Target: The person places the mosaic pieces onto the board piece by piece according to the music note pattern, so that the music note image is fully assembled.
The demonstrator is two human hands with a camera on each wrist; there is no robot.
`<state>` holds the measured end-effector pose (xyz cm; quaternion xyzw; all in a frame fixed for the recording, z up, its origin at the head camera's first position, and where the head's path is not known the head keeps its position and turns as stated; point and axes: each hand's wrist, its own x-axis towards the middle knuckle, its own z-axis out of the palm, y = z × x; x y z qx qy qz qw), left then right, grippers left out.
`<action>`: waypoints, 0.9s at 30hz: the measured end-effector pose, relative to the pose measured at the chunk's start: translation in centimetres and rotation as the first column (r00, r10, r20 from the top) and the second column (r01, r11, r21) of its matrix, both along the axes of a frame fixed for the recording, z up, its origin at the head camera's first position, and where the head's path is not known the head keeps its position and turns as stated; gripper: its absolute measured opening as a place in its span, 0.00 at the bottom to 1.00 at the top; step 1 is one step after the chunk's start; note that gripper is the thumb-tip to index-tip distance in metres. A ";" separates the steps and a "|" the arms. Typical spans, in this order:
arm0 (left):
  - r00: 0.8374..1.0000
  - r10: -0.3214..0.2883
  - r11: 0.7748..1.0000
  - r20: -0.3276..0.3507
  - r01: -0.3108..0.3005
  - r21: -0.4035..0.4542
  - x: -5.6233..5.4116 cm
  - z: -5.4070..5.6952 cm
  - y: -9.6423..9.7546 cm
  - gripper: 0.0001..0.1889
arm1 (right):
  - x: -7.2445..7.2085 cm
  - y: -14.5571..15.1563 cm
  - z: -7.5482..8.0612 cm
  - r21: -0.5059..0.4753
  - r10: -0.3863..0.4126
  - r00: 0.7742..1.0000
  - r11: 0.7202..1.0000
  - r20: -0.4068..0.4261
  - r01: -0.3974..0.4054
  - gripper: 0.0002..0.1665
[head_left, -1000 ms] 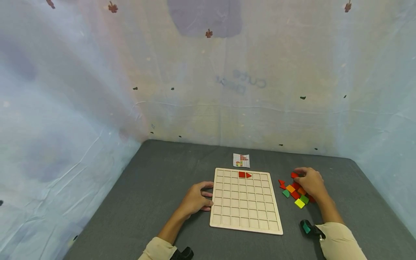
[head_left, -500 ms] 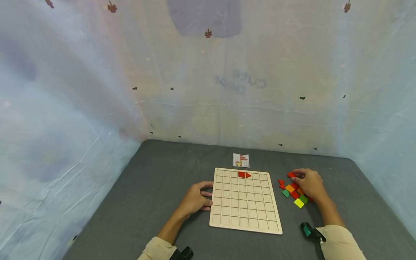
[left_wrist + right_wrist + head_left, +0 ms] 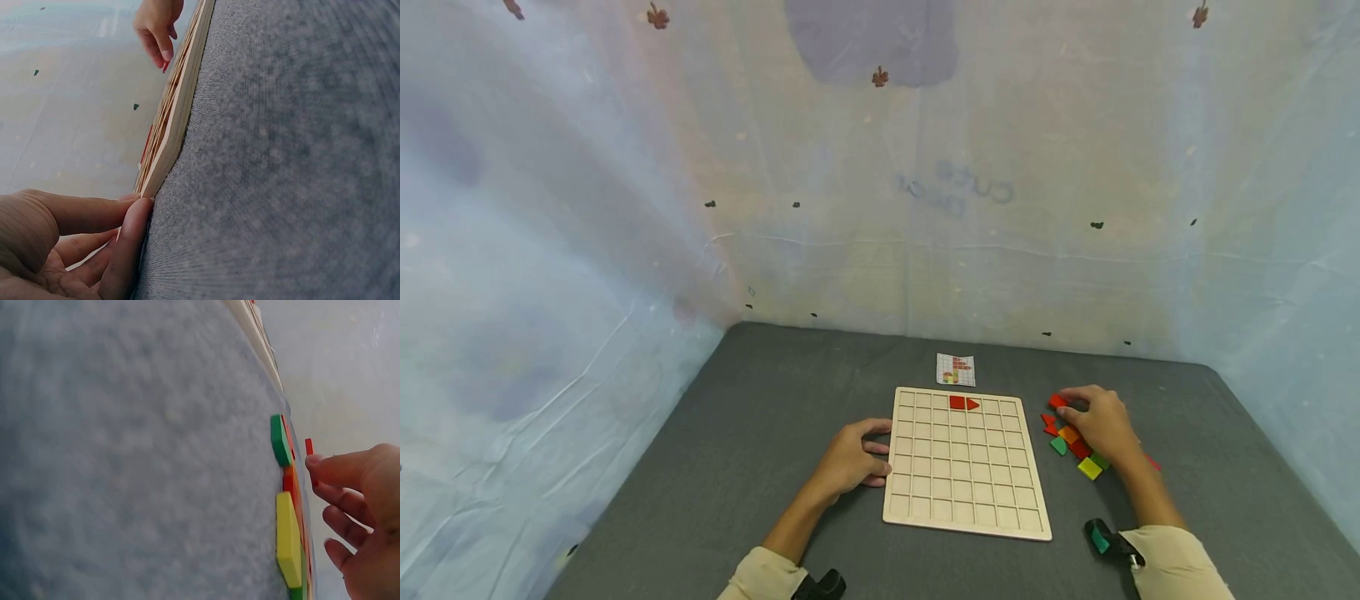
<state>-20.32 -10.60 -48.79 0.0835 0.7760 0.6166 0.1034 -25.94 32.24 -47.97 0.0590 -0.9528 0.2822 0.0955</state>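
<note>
Between thumb and fingertips, my right hand (image 3: 1103,421) pinches a red wooden tile (image 3: 1057,401), seen edge-on as a thin red strip (image 3: 309,447) in the right wrist view, raised over the loose pieces. My left hand (image 3: 846,458) grips the left edge of a pale wooden grid board (image 3: 962,467); in the left wrist view its thumb and forefinger meet at the board's edge (image 3: 169,147). A red square tile (image 3: 957,402) and a red triangle (image 3: 973,404) lie side by side in the board's top row.
Right of the board lie a yellow square (image 3: 1090,468), a green quarter-round piece (image 3: 1058,445), an orange square (image 3: 1069,434) and several red pieces, partly under my right hand. A small printed pattern card (image 3: 956,370) lies behind the board on the grey tabletop (image 3: 805,375).
My right hand has moved left and up off the pile with the red tile in its pinch. A red piece now shows beyond the right wrist. The left hand and board have stayed put.
</note>
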 end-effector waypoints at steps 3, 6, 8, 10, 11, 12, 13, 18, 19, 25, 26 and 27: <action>1.000 0.002 1.000 -0.004 -0.002 0.006 -0.1 -0.1 0.1 0.38 | 0.1 -0.5 0.1 -0.004 0.020 1.000 1.000 0.000 -0.020 0.21; 1.000 0.001 1.000 -0.005 -0.001 0.007 -0.1 -0.1 0.1 0.38 | 0.3 -1.0 0.2 -0.016 0.036 0.999 0.999 0.004 -0.036 0.21; 1.000 0.002 1.000 -0.004 -0.002 0.003 -0.1 -0.1 0.0 0.38 | 0.3 -1.3 0.3 -0.028 0.044 0.999 0.999 0.006 -0.044 0.21; 1.000 0.002 1.000 -0.001 -0.002 -0.003 0.0 -0.1 0.0 0.37 | 0.3 -1.6 0.5 -0.037 0.053 0.999 0.998 0.006 -0.053 0.21; 1.000 0.002 1.000 0.000 -0.002 -0.005 0.0 -0.1 0.0 0.37 | 0.3 -1.8 0.6 -0.042 0.058 0.998 0.997 0.007 -0.057 0.20; 1.000 0.003 1.000 0.002 -0.003 -0.007 -0.1 -0.1 0.0 0.37 | 0.3 -2.0 0.7 -0.045 0.062 0.998 0.997 0.007 -0.062 0.20; 1.000 0.005 1.000 0.004 -0.005 -0.010 -0.1 -0.1 0.0 0.37 | 0.3 -2.3 0.8 -0.050 0.065 0.998 0.997 0.010 -0.065 0.20; 1.000 0.004 1.000 0.008 -0.004 -0.012 -0.1 0.0 0.0 0.37 | 0.1 -3.3 1.1 -0.059 0.099 0.995 0.993 0.004 -0.099 0.19; 1.000 0.002 1.000 0.007 -0.002 -0.010 -0.1 0.0 0.0 0.37 | 0.0 -3.6 1.2 -0.060 0.105 0.994 0.993 0.003 -0.105 0.19; 1.000 -0.004 1.000 0.006 0.004 -0.010 -0.2 -0.1 0.0 0.37 | -0.2 -4.8 1.2 -0.069 0.141 0.990 0.988 0.012 -0.140 0.18; 1.000 -0.003 1.000 0.006 0.003 -0.014 -0.2 -0.1 0.0 0.37 | -0.3 -5.0 1.2 -0.071 0.151 0.989 0.986 0.011 -0.149 0.18; 1.000 -0.002 1.000 0.005 0.002 -0.017 -0.2 -0.2 0.0 0.37 | -0.3 -5.2 1.3 -0.074 0.160 0.987 0.985 0.011 -0.159 0.17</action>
